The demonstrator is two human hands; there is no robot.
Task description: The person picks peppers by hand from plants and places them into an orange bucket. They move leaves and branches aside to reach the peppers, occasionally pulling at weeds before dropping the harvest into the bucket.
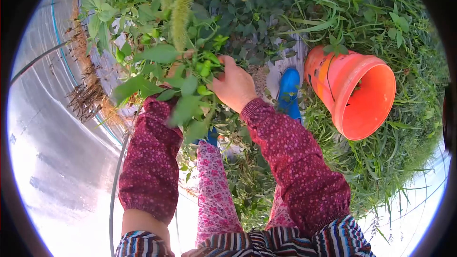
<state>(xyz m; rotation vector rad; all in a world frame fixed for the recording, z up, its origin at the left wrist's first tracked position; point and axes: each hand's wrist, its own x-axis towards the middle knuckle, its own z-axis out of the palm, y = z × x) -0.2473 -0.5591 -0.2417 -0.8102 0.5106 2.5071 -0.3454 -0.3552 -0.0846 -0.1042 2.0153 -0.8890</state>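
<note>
My right hand reaches into a leafy green plant, its fingers curled in at the stems. What lies between its fingertips is hidden. Small bright green lobed shapes, fruit or young leaves, sit just left of those fingertips. My left hand is on the plant's other side, mostly covered by broad leaves, so its grip does not show. Fuzzy green grass seed heads hang above both hands.
An orange-red bucket lies tipped on the grass at right, its mouth toward me, with some leaves inside. Blue boots stand among low plants. Plastic sheeting with a dark hose runs along the left.
</note>
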